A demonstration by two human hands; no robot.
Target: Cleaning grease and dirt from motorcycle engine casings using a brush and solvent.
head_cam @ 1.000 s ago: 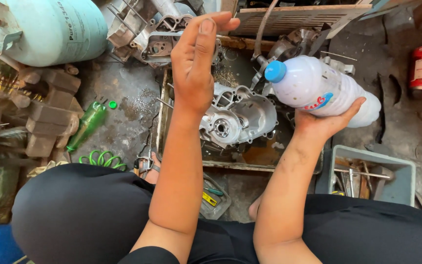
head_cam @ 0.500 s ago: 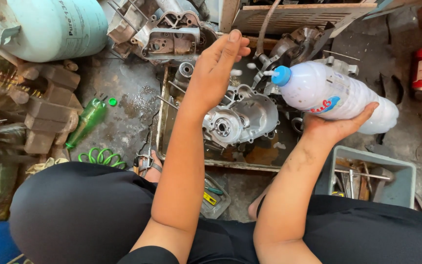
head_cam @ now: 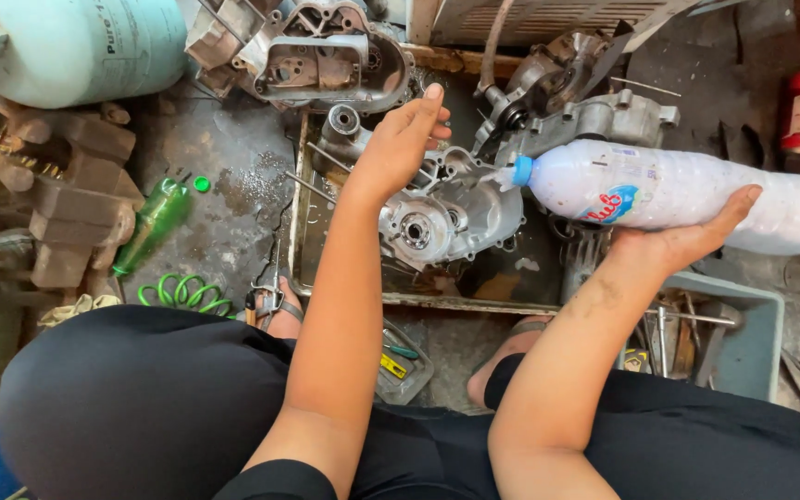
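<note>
Bottle (head_cam: 687,194), clear plastic with a blue cap, is cradled on its side in the right hand (head_cam: 673,245), grip wrapped under its middle. Likely light, soft-walled, possibly slippery. Left hand (head_cam: 400,148) hovers open above the engine casing (head_cam: 460,218), just left of the cap.

**Crowded tray, open floor at left**

Engine cases (head_cam: 446,213) fill the tray (head_cam: 300,231), leaving a bare strip along its near edge. The bottle (head_cam: 678,190) bars the right. Floor between tray and green bottle (head_cam: 152,222) lies open.
</note>
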